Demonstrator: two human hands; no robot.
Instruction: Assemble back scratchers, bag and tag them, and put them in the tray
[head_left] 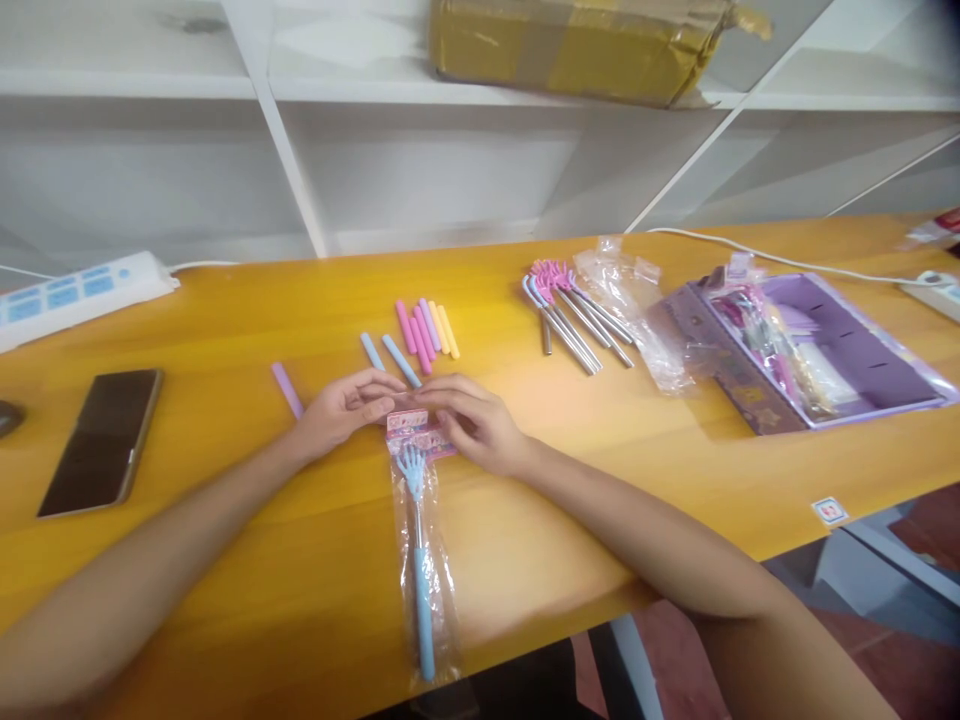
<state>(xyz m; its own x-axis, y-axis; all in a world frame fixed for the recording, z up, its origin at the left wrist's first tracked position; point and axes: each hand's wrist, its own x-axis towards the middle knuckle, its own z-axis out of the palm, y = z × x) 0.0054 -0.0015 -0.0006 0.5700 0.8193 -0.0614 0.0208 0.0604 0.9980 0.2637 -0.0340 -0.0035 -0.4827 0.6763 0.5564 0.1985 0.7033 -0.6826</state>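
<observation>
A light-blue back scratcher (pixel 423 590) with a hand-shaped head and metal shaft lies in a clear plastic bag (pixel 442 610) near the table's front edge. Its printed card (pixel 407 423) is at the bag's top. My left hand (pixel 346 412) pinches the bag's top edge from the left. From the right, my right hand (pixel 480 420) grips the same edge, its fingertips close to the left ones. Just beyond my hands lie two blue tubes (pixel 401 360), and a purple tube (pixel 286 390) is beside my left hand. Several pink, purple and yellow tubes (pixel 424 335) sit farther back.
Several metal-shafted back scratchers (pixel 574 320) lie by loose clear plastic (pixel 637 310). At right stands a purple box (pixel 892 395) holding packaged items. A phone (pixel 101 440) and power strip (pixel 82 295) are at left. White shelves behind the table hold a taped carton (pixel 577 45).
</observation>
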